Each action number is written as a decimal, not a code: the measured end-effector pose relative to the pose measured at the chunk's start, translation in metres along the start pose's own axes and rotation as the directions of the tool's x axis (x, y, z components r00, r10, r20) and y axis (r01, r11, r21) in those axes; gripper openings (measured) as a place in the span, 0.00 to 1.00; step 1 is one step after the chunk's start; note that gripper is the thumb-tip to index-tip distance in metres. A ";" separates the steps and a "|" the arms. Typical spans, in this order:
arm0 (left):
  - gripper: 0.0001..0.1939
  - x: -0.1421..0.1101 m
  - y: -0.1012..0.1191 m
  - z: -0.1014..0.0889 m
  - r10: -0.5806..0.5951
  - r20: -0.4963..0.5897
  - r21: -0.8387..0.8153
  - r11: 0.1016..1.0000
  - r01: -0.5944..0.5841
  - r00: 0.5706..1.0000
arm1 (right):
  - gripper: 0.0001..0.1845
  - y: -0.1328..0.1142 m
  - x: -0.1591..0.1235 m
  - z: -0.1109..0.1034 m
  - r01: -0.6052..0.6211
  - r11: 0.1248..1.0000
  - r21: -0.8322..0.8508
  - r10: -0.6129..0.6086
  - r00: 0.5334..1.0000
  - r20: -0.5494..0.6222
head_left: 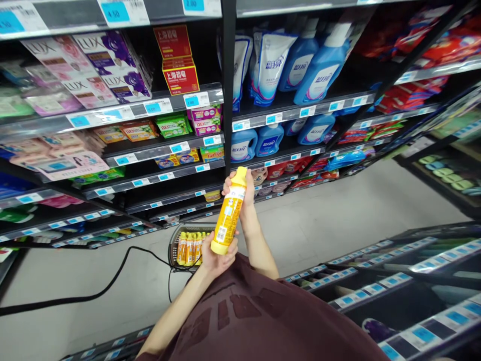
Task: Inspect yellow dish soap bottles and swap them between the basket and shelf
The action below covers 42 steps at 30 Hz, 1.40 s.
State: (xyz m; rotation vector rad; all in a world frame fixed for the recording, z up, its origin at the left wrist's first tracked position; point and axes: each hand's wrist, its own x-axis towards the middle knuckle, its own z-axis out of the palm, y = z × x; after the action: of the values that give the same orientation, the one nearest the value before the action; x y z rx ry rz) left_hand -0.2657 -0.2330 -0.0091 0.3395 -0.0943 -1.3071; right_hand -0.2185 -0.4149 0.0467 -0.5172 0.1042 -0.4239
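A yellow bottle (231,210) with a yellow cap and an orange printed label is held tilted in front of my body. Around its base end, at the lower left, my left hand (219,258) is closed. My right hand (246,193) grips it near the cap end, with fingers showing on both sides. The label side with a barcode faces me. Below and to the left, a dark shopping basket (173,245) on the floor holds several similar yellow bottles (190,248); my left hand and forearm hide part of it.
Shelves ahead carry boxed soap (108,65), red soap boxes (180,75) and blue detergent bottles (323,70). A black cable (112,281) crosses the grey floor (311,215) to the left. More shelving with price tags (361,293) stands close on my right.
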 end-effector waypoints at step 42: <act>0.32 0.003 -0.001 0.000 0.018 -0.078 0.079 0.997 -0.012 0.997 | 0.20 -0.001 0.000 -0.006 0.069 0.997 0.034 -0.070 0.997 0.038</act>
State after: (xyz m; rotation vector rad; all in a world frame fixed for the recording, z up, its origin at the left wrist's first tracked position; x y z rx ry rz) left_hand -0.2660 -0.2366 -0.0101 0.4561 -0.0822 -1.2757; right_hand -0.2206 -0.4185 0.0421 -0.4977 0.0421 -0.4826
